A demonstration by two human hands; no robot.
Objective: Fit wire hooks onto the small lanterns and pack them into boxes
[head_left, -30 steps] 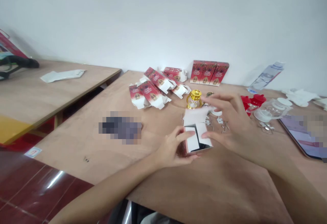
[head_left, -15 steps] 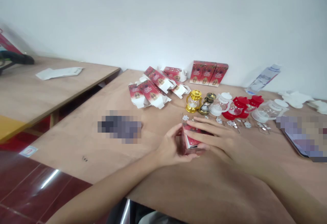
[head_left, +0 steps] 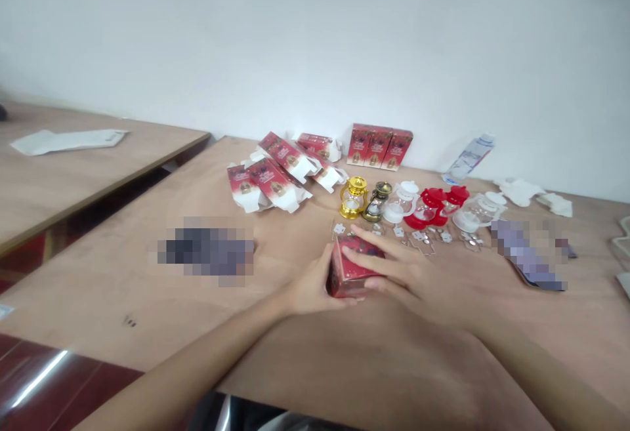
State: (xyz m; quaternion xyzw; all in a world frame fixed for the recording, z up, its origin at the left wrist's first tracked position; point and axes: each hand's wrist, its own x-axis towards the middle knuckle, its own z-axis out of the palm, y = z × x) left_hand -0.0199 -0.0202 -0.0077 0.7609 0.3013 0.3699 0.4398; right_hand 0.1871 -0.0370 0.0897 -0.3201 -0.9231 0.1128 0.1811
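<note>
A small red cardboard box (head_left: 350, 272) is held above the table in front of me. My left hand (head_left: 315, 287) wraps round its left side and underside, thumb up and fingers below. Over the top and right side lies my right hand (head_left: 398, 273), its fingers stretched across the top and bent at the right edge. The top looks closed. Just beyond my hands stand small lanterns: a gold lantern (head_left: 353, 199), a dark bronze lantern (head_left: 378, 203), a white lantern (head_left: 401, 203), red lanterns (head_left: 428, 209) and another white lantern (head_left: 480, 213).
Flat metal and white pieces (head_left: 420, 235) lie before the lanterns. Open red boxes (head_left: 278, 178) are piled at left, and three closed boxes (head_left: 378, 147) stand by the wall. A bottle (head_left: 468, 157), crumpled white tissue (head_left: 519, 191) and blurred-out items (head_left: 209, 252) are around.
A gap at the box's upper edge has gone, and its top now sits flat under my right fingers. My view has turned right, so everything appears farther left.
</note>
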